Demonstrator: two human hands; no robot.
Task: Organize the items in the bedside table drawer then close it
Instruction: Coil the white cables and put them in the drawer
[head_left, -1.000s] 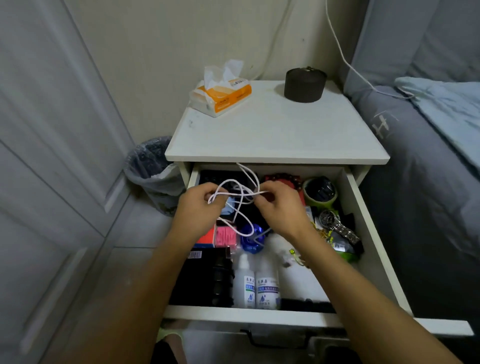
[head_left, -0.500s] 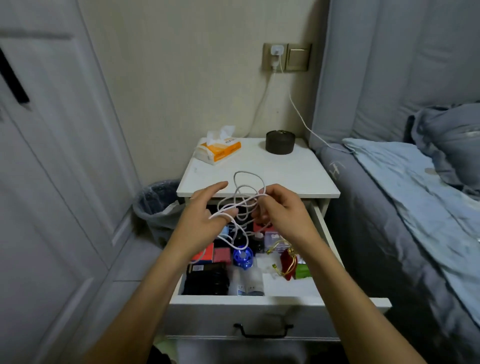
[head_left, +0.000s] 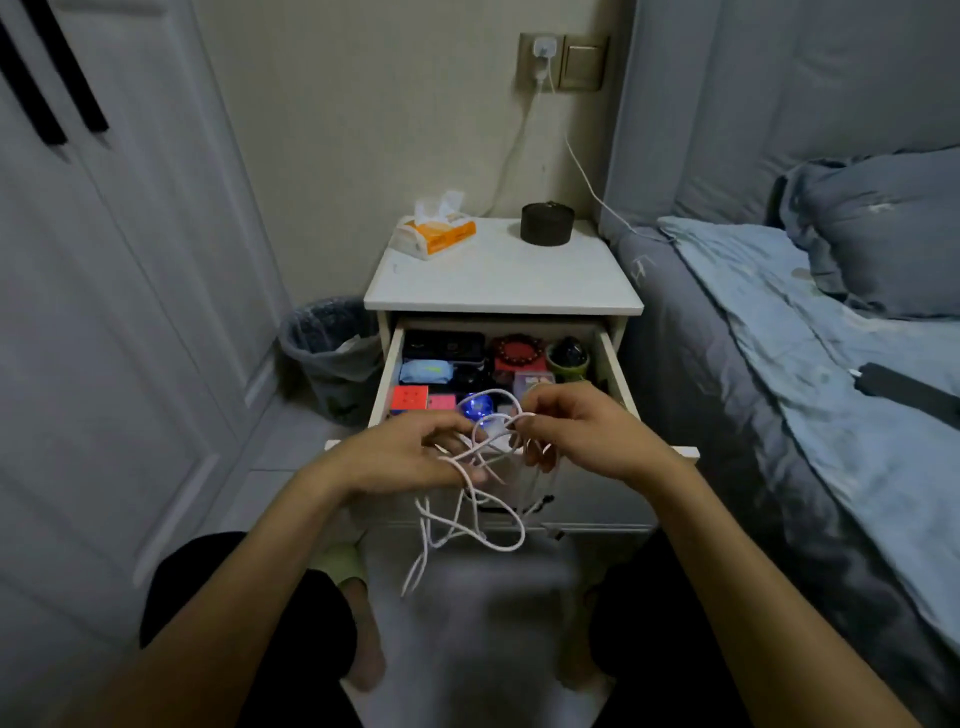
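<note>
Your left hand (head_left: 400, 457) and right hand (head_left: 582, 436) both gripped a tangled white cable (head_left: 467, 499), held up in front of the open drawer (head_left: 615, 374). Its loose loops dangled below your hands.

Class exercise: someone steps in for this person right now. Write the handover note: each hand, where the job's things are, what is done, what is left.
Left hand: holds the tangled white cable, a loop over its fingers.
Right hand: pinches the same cable.
Cable: out of the drawer, loose loops hanging below the hands in front of it.
Drawer: open, other items inside.
Done: cable lifted out.
Left: untangle and coil it, put it back, tidy the rest, close the drawer.
</note>
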